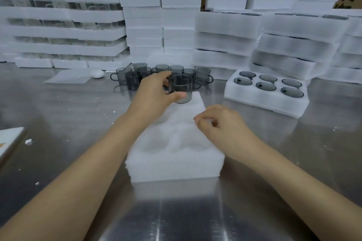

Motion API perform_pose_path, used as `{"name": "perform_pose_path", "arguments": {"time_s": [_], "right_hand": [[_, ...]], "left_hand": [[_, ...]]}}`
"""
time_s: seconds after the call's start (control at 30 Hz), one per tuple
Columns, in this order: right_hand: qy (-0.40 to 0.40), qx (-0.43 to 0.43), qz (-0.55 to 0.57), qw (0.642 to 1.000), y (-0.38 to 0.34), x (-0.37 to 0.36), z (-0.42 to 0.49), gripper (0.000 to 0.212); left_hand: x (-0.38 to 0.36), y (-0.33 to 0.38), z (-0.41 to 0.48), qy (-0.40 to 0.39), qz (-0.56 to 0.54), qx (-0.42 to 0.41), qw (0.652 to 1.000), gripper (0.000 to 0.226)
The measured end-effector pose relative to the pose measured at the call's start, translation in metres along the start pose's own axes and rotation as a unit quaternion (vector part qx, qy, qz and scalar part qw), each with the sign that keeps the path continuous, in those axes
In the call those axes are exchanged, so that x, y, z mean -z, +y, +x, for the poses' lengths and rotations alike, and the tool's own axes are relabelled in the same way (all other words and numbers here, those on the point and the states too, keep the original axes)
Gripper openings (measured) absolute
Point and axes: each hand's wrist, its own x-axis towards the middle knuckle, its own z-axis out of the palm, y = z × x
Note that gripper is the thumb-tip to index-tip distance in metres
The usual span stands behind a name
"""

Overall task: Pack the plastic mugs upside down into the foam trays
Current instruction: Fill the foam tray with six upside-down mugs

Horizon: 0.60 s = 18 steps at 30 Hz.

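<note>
I am watching the left hand [152,94] gripping a smoky grey plastic mug [182,87] from the side, thumb and fingers curling round it at the handle. The mug is hovering over the far end of the empty foam tray [174,170], and it is sitting mouth up as far as I can tell. The tray is lying lengthwise in front of me on the steel desk [68,107], with its round pockets showing bare and both forearms reaching along its sides. The right hand [221,125] is resting at the tray's right edge, about halfway along and nearer to me than the mug. Its fingers are loosely curling and holding nothing that I can make out, though motion blur is softening them. Just beyond the held mug, a cluster of loose grey mugs [135,80] is standing upright on the desk. To the right, well apart from both hands, a second foam tray [254,101] is lying with six mugs sitting in its pockets, bottoms up. Stacks of white foam trays [225,25] are lining the back of the desk.
</note>
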Motion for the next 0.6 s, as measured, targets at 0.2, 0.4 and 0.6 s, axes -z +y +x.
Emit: {"name": "perform_pose_path", "arguments": {"time_s": [0.2, 0.4, 0.6], "right_hand": [[0.003, -0.003, 0.022, 1.0, 0.007, -0.003, 0.003, 0.018], [0.084, -0.005, 0.058, 0.995, 0.021, -0.01, 0.015, 0.01], [0.044, 0.121, 0.125, 0.984, 0.031, -0.011, 0.022, 0.049]], "left_hand": [[-0.004, 0.003, -0.003, -0.047, -0.015, -0.031, 0.998, 0.048], [-0.005, 0.0, -0.001, -0.075, -0.024, -0.018, 0.997, 0.044], [-0.006, -0.001, 0.003, -0.097, -0.048, 0.011, 0.994, 0.029]]}}
